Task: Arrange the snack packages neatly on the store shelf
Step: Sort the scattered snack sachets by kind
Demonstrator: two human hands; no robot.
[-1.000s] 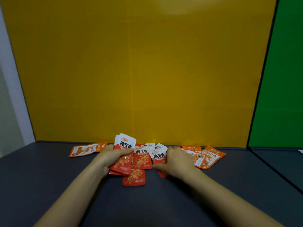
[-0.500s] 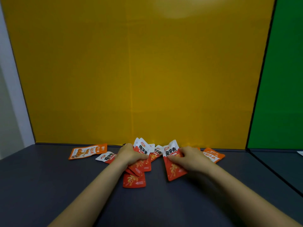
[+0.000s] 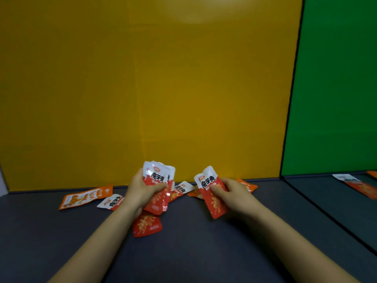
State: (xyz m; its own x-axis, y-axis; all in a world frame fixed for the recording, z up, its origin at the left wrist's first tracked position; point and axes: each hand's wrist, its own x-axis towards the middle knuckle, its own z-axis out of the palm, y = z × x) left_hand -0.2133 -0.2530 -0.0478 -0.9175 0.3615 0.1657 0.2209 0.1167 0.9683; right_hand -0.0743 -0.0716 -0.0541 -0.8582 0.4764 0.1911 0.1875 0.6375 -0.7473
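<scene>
Gripping a fanned stack of packets [image 3: 158,184], left hand [image 3: 140,190] fingers curl; right hand [image 3: 234,194] pinches single packet [image 3: 212,193] beside it.

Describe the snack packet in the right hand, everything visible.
The single packet is a flat, glossy, plastic-looking pouch: white top with black characters and a small red logo, red below with an orange food picture. The right hand pinches it, thumb across the front. It stands nearly upright, top tilted left, above the dark shelf.

Bare left grip [image 3: 140,194] and bare right grip [image 3: 234,196] on 2 bare forearms [image 3: 98,240].
</scene>
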